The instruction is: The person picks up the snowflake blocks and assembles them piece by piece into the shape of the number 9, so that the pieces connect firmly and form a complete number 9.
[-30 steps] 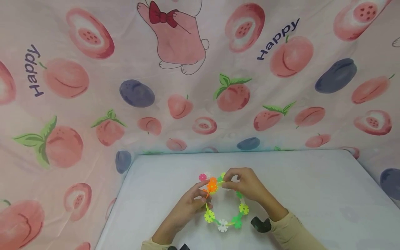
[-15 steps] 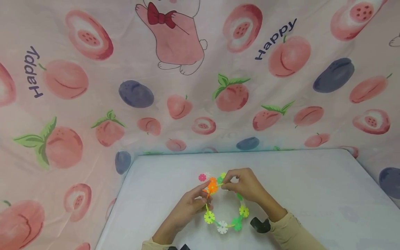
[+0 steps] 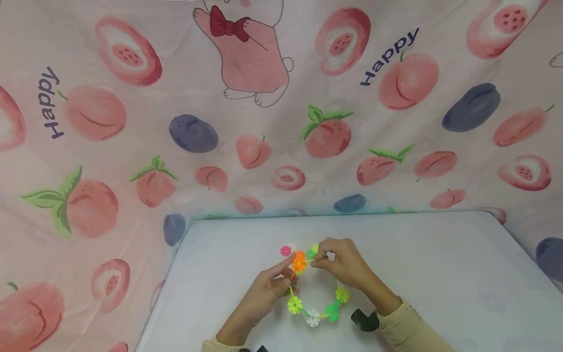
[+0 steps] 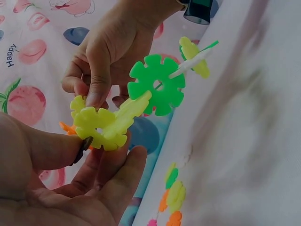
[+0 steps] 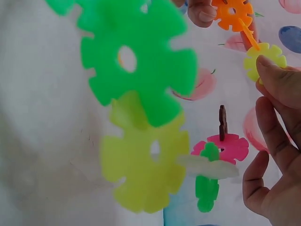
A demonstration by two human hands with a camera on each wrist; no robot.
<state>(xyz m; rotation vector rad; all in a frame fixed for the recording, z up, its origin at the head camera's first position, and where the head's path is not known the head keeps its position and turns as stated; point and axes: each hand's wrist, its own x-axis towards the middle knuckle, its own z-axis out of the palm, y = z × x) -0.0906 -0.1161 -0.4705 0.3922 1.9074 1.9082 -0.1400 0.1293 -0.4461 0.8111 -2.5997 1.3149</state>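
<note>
A loop of notched, flower-shaped interlocking plastic discs (image 3: 313, 319) in yellow, green, white and orange hangs between my hands in the head view. On its left side my left hand (image 3: 266, 293) pinches it below the orange discs (image 3: 299, 261). Close up, the left thumb presses a dark brown piece (image 4: 82, 150) beside a yellow disc (image 4: 99, 129). At the loop's far side my right hand (image 3: 345, 264) pinches a yellow disc (image 5: 263, 61) that joins an orange one (image 5: 233, 14). A pink disc (image 5: 233, 147) with a brown piece shows behind. Some discs are hidden by my fingers.
A white table (image 3: 418, 274) lies under the hands. Peach-printed cloth (image 3: 264, 122) hangs behind it and on the left. Pink and white discs (image 3: 286, 251) show beyond my left fingers. A black wrist device (image 3: 365, 320) sits at the right cuff.
Both hands stay in nearly the same place with the loop held. The loop's right side has shifted slightly, and green discs once visible below my right hand are now hidden.
</note>
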